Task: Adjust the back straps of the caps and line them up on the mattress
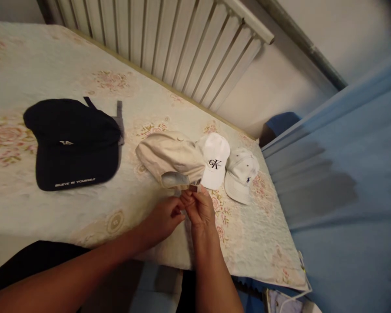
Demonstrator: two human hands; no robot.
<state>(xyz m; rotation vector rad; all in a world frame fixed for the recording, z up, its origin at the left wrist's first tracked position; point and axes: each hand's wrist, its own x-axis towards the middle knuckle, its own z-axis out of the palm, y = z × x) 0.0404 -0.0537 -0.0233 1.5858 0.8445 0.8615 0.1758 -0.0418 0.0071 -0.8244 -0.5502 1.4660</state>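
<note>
A beige baseball cap (171, 152) lies tilted on the floral cover, its rear opening and strap toward me. At that strap, beside a small brown tab (194, 188), my right hand (202, 208) is closed in a pinch on the cap. My left hand (166, 217) is closed just left of it, fingertips close against the right fingers; whatever is between them is hidden. A white baseball cap (217, 152) with black letters sits behind the beige one, partly covered by it. Farther right rests an off-white baseball cap (243, 171) with a small dark emblem.
On the left lies a black baseball cap (74, 139) with white lettering on its brim. The floral bed cover (117, 91) runs back to a slatted white rail (169, 43). A blue curtain (339, 174) hangs along the right side. A white cable (296, 295) shows at the lower right corner.
</note>
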